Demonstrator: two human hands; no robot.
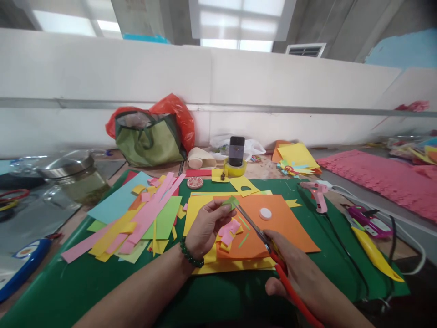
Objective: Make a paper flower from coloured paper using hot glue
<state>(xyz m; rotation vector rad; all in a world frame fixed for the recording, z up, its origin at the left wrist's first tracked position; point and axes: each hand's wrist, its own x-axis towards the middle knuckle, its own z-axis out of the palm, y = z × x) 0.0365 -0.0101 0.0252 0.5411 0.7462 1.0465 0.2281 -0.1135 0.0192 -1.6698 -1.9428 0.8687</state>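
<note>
My left hand pinches a small green paper piece between thumb and fingers above an orange paper sheet. My right hand grips red-handled scissors, whose blades point up and left with the tips at the green piece. Thin green slivers and pink scraps lie on the orange sheet under the hands. A white round cap rests on that sheet. Yellow paper lies under the orange sheet, all on a green cutting mat.
Pink, yellow, green and blue paper strips are piled at left. A pink glue gun and a yellow tool lie at right. A green bag, glass jar, phone on tape roll and pink mat sit farther back.
</note>
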